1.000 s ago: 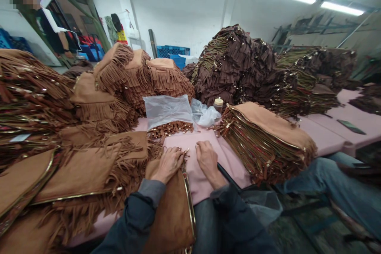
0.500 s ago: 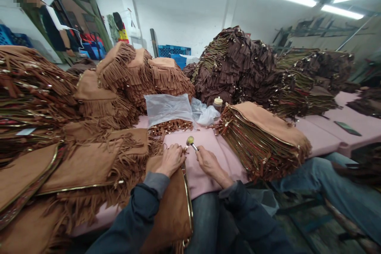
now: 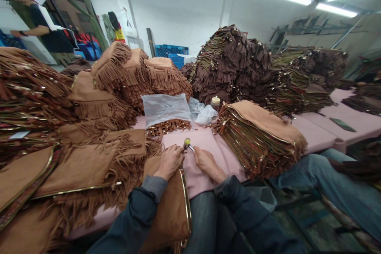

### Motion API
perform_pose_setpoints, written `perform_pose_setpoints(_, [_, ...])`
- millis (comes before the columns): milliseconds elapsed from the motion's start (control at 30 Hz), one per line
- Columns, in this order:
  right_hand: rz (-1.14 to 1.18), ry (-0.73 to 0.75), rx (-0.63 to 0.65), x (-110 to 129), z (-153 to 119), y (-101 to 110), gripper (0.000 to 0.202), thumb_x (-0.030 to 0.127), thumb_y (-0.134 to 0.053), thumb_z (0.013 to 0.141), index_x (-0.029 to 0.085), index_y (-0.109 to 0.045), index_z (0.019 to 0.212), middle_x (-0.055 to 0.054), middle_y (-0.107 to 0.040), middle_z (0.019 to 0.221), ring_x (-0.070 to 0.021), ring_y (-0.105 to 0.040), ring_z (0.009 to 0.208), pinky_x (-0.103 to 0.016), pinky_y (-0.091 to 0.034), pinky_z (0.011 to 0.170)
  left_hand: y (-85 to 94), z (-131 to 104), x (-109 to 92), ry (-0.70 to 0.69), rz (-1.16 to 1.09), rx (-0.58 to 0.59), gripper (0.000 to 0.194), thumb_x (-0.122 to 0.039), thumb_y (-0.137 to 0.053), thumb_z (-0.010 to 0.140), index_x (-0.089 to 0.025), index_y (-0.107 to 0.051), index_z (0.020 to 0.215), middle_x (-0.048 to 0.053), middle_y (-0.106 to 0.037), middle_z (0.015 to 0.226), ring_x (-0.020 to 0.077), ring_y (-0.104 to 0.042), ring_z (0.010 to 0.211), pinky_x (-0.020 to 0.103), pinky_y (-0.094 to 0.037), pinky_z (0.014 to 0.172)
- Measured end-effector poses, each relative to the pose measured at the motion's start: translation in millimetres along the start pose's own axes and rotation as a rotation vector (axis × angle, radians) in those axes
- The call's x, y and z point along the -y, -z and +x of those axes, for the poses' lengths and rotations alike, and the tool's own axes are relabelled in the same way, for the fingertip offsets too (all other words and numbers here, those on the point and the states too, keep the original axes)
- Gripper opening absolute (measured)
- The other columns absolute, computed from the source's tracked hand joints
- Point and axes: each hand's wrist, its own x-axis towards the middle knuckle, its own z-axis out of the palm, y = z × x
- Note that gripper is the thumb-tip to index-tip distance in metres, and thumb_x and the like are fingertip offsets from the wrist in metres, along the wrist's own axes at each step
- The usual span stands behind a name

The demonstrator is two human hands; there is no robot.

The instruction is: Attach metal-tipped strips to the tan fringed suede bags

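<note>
A small hammer (image 3: 187,142) with a yellowish head and a metal shaft is in my right hand (image 3: 206,162), whose fingers are closed round its handle. The hammer head is right by the fingertips of my left hand (image 3: 170,161). That hand is closed on the top corner of a tan suede bag (image 3: 169,212), at the end of its gold zipper. The bag hangs down over my lap from the pink-covered table (image 3: 204,139). What exactly lies between my left fingertips is too small to make out.
Tan fringed bags (image 3: 80,162) spread over the left side. A stack of tan bags (image 3: 262,139) stands at the right. Small brown tassels (image 3: 169,127) lie behind my hands, beside a clear plastic bag (image 3: 166,109) and a jar (image 3: 215,102). Dark brown bags (image 3: 232,63) are heaped behind.
The hammer head has come down and slightly left, closer to my left fingertips. My left hand stays at the bag's corner. A person at the far left has moved an arm.
</note>
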Motion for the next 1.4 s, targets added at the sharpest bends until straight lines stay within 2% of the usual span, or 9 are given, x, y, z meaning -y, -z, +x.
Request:
perform_pose_setpoints(200, [0.078, 0.052, -0.197, 12, -5, 4, 0.044, 0.031, -0.027, 0.106, 0.027, -0.033, 0.149, -0.007, -0.068, 0.117, -0.0197, -0.066, 0.101, -0.027, -0.043, 0.079, 0.5, 5, 3, 0.059, -0.044, -0.002, 0.023, -0.027, -0.050, 0.095, -0.022, -0.069, 0.106, 0.009, -0.066, 0.104, 0.0246, -0.062, 0.103, 0.036, -0.045, 0.090])
perform_pose_setpoints(367, [-0.069, 0.006, 0.010, 9, -2, 1, 0.042, 0.021, -0.029, 0.102, 0.024, -0.044, 0.141, -0.008, -0.071, 0.101, -0.0218, -0.068, 0.089, -0.029, -0.042, 0.071, -3.8, 3, 5, 0.048, -0.060, -0.019, 0.023, -0.025, -0.052, 0.093, -0.021, -0.069, 0.109, 0.009, -0.067, 0.105, 0.0246, -0.062, 0.106, 0.036, -0.044, 0.095])
perform_pose_setpoints(567, [-0.008, -0.005, -0.147, 9, -4, 3, 0.044, 0.027, -0.025, 0.105, 0.028, -0.036, 0.148, -0.007, -0.070, 0.105, -0.0215, -0.067, 0.093, -0.030, -0.042, 0.074, -0.2, 0, 2, 0.060, -0.088, -0.033, 0.023, -0.025, -0.052, 0.094, -0.022, -0.069, 0.109, 0.010, -0.068, 0.108, 0.0240, -0.062, 0.109, 0.038, -0.041, 0.102])
perform_pose_setpoints(700, [-0.087, -0.001, -0.027, 12, -4, -5, 0.048, 0.020, -0.029, 0.101, 0.027, -0.037, 0.148, -0.009, -0.069, 0.103, -0.0226, -0.066, 0.089, -0.031, -0.042, 0.073, -10.3, -3, 7, 0.027, -0.157, -0.101, 0.023, -0.023, -0.050, 0.093, -0.020, -0.068, 0.108, 0.011, -0.068, 0.109, 0.0252, -0.061, 0.109, 0.040, -0.043, 0.102])
perform_pose_setpoints(833, [-0.113, -0.127, -0.051, -1, -2, -2, 0.046, 0.020, -0.026, 0.102, 0.024, -0.040, 0.146, -0.010, -0.067, 0.100, -0.0223, -0.063, 0.089, -0.032, -0.043, 0.076, -23.4, -11, 19, 0.060, -0.404, -0.202, 0.025, -0.026, -0.050, 0.093, -0.019, -0.065, 0.112, 0.010, -0.068, 0.113, 0.0246, -0.061, 0.111, 0.040, -0.045, 0.101])
perform_pose_setpoints(1000, [-0.105, -0.139, -0.283, -11, -13, -5, 0.039, 0.021, -0.036, 0.101, 0.023, -0.052, 0.136, -0.014, -0.057, 0.120, -0.0264, -0.052, 0.109, -0.037, -0.043, 0.089, -25.6, -22, 33, 0.209, -0.958, -0.237, 0.043, -0.038, -0.060, 0.088, -0.014, -0.057, 0.124, 0.012, -0.065, 0.122, 0.0245, -0.062, 0.115, 0.041, -0.048, 0.103])
perform_pose_setpoints(1133, [0.132, 0.019, -0.370, 16, -36, -27, 0.033, 0.022, -0.040, 0.101, 0.021, -0.057, 0.129, -0.010, -0.058, 0.121, -0.0229, -0.048, 0.113, -0.035, -0.039, 0.100, -25.5, -23, 38, 0.256, -1.183, -0.212, 0.048, -0.045, -0.064, 0.085, -0.013, -0.057, 0.121, 0.011, -0.068, 0.114, 0.0230, -0.066, 0.107, 0.040, -0.052, 0.100])
perform_pose_setpoints(1267, [0.279, 0.095, -0.319, 57, -59, -43, 0.026, 0.032, -0.049, 0.101, 0.022, -0.060, 0.122, -0.006, -0.063, 0.110, -0.0226, -0.050, 0.106, -0.035, -0.040, 0.097, -26.0, -21, 40, 0.258, -1.198, -0.226, 0.046, -0.048, -0.065, 0.082, -0.014, -0.059, 0.114, 0.012, -0.068, 0.116, 0.0237, -0.066, 0.108, 0.041, -0.051, 0.102])
perform_pose_setpoints(1400, [0.328, 0.113, -0.310, 77, -69, -44, 0.031, 0.034, -0.055, 0.097, 0.023, -0.058, 0.127, -0.007, -0.063, 0.113, -0.0249, -0.051, 0.108, -0.040, -0.042, 0.097, -25.0, -23, 40, 0.253, -1.194, -0.236, 0.042, -0.047, -0.065, 0.082, -0.015, -0.060, 0.110, 0.010, -0.068, 0.111, 0.0230, -0.065, 0.107, 0.041, -0.050, 0.102])
